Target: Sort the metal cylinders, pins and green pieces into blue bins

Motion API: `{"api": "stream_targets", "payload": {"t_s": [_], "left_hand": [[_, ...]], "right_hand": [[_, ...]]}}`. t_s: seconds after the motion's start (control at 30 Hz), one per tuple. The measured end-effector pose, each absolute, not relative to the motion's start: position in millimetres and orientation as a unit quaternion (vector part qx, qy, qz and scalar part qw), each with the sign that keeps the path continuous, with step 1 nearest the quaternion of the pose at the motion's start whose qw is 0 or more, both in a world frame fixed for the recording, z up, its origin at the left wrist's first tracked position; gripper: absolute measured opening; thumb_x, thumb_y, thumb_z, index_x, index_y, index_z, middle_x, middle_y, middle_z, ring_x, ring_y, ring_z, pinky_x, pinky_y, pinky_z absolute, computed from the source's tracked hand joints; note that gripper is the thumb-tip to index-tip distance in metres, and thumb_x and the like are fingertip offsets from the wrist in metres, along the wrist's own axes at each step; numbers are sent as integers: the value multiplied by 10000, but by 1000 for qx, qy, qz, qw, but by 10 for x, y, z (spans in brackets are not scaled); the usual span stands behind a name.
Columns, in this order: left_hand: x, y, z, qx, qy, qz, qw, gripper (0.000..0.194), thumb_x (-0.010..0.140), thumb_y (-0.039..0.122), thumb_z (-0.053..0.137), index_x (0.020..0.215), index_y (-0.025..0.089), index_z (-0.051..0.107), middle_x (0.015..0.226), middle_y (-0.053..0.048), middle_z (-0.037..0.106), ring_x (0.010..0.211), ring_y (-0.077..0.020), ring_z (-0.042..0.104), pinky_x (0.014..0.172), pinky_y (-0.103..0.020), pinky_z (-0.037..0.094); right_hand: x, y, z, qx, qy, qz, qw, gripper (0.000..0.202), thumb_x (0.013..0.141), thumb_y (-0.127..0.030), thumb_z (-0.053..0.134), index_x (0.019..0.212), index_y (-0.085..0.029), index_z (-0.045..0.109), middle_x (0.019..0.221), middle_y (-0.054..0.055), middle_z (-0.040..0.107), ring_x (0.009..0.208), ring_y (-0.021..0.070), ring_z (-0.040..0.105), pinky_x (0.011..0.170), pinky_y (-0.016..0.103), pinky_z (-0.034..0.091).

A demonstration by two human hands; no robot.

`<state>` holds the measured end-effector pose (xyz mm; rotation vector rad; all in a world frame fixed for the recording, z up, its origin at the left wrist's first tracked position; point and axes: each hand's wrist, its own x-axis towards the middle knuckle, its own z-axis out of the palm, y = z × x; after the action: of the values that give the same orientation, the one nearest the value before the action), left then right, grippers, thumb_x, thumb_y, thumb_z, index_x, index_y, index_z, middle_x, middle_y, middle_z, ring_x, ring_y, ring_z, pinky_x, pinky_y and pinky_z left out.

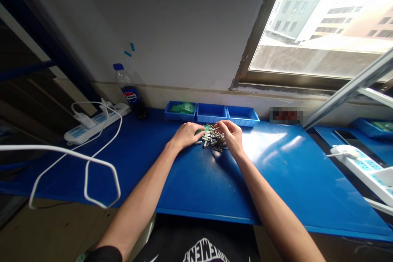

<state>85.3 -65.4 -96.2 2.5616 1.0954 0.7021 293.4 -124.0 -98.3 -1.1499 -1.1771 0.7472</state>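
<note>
A loose pile of small metal pieces (212, 138), some silvery and some dark, lies on the blue table (202, 184). At the pile's left edge is my left hand (186, 134), its thumb and fingers apart, beside a bit of green material. My right hand (231, 134) is over the pile's right side with fingers bent together; whatever is between the fingertips is too small to make out. Just behind the pile stand three blue trays in a row: the left tray (167, 115) holds a green bag (183, 108), beside the middle tray (211, 118) and the right tray (245, 122).
A cola bottle (131, 96) stands at the back left near a white power strip (98, 123), whose white cable (118, 180) loops over the table's left side. Another power strip (365, 168) and a blue tray (371, 129) are at the right, beyond a metal frame (344, 90).
</note>
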Motion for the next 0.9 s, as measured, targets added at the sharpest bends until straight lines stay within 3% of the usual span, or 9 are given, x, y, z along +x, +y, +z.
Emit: {"api": "stream_targets", "payload": {"t_s": [0.2,0.27,0.37,0.47,0.57,0.9], "left_hand": [[857,-625,-910,770,439,454,90,295,1052,309,544,1107,189,807,1149,-108,822,1061,-262,783,982,-368,607],[855,-615,-877,731,432,508,144,277,1028,360,593,1063,186,805,1077,-97,829,969,-247,793,919,-356,637],[880,-606,-859,672,406,534,314,311,950,460,692,980,169,799,942,-82,825,805,-238,788,726,-344,678],[920,-614,-866,629,374,516,445,382,861,530,780,948,158,793,900,-76,815,788,-246,784,623,-338,683],[939,-632,-857,616,359,499,493,426,806,550,835,969,160,792,940,-77,823,841,-252,792,635,-331,687],[911,-683,-803,599,332,467,560,507,683,458,940,1047,143,781,1012,-114,835,913,-286,805,743,-390,698]], "right_hand": [[2942,-1235,-985,-512,-513,295,623,337,877,-557,762,1002,-247,802,988,66,805,854,234,718,788,369,564],[2924,-1245,-966,-512,-519,301,615,411,835,-553,811,1119,-257,791,1059,68,807,843,221,713,751,355,562],[2879,-1267,-934,-482,-506,400,592,529,790,-557,854,1221,-264,762,1011,55,813,703,189,679,640,334,536],[2841,-1282,-929,-448,-489,488,567,416,775,-571,862,1016,-236,806,783,26,774,589,173,620,583,327,499],[2837,-1280,-951,-441,-487,502,563,360,760,-572,877,843,-230,799,662,6,718,563,167,591,595,327,490],[2872,-1263,-972,-430,-468,507,582,358,753,-549,897,867,-222,803,694,5,718,587,155,594,600,317,494]]}}
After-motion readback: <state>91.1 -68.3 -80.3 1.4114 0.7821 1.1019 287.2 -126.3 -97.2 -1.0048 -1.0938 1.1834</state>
